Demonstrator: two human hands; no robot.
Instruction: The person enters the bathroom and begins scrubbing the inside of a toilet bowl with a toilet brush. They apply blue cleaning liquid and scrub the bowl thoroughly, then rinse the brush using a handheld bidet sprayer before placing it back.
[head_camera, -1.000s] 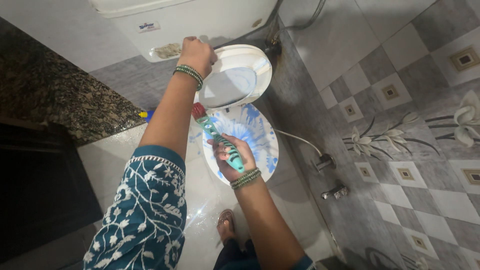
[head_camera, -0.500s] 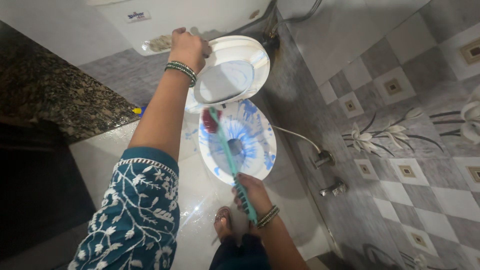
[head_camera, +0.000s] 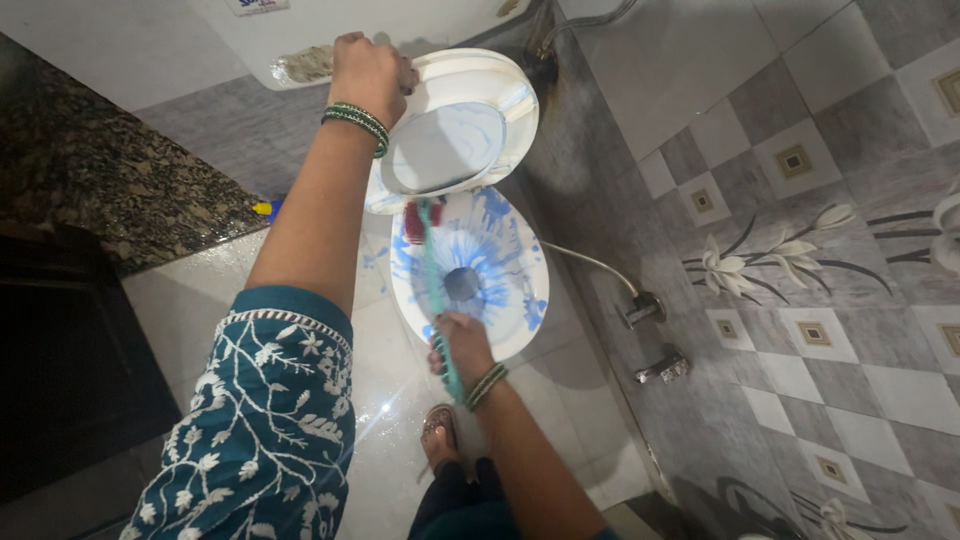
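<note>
My left hand (head_camera: 370, 72) grips the top edge of the raised white toilet lid and seat (head_camera: 458, 135), holding it upright against the white cistern (head_camera: 370, 25). My right hand (head_camera: 460, 348) is closed on the teal handle of a toilet brush (head_camera: 432, 280). The brush's dark red bristle head rests on the far left rim of the white toilet bowl (head_camera: 520, 285). Blue cleaning liquid is streaked all over the inside of the bowl and smeared on the lid.
A speckled dark granite counter (head_camera: 110, 180) stands at the left, above a dark opening. A blue and yellow bottle tip (head_camera: 266, 208) pokes out beside the bowl. A hose and metal taps (head_camera: 655, 340) line the grey patterned tile wall at the right. My sandalled foot (head_camera: 438, 432) is on wet white floor.
My right hand has moved the brush: it was lifted above the bowl, then lowered with the bristles onto the far rim. My left hand keeps hold of the lid. The view has shifted slightly.
</note>
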